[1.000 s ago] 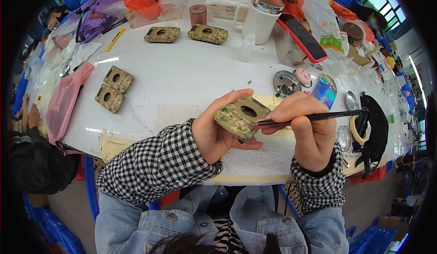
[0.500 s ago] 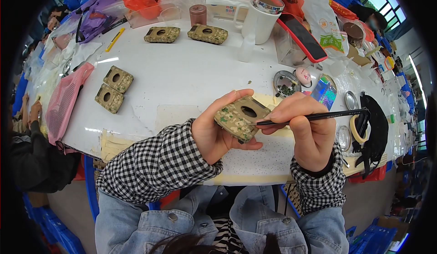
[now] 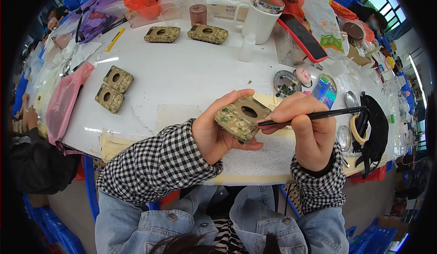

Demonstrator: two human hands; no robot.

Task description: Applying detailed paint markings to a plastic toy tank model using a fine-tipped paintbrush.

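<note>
My left hand cradles a camouflaged toy tank hull over the near edge of the table. The hull is tan and green, with a dark oval hole in its top, tilted up toward me. In my right hand, pinched between thumb and fingers, is a slim black pointed tool. Its fine tip touches or nearly touches the hull beside the hole; which, I cannot tell. Two like hulls stand at the back of the table, and two more hulls lie side by side at the left.
Right of my hands is a round dish with small dark green bits. Behind it are a phone with a red case and a white mug. A pink mesh pouch lies left, near another person's hand. Black cloth lies right.
The black tool has turned slightly in my right fingers and its rear end sits a little higher. My left hand and the hull stay put. The other person's hand at the left has shifted.
</note>
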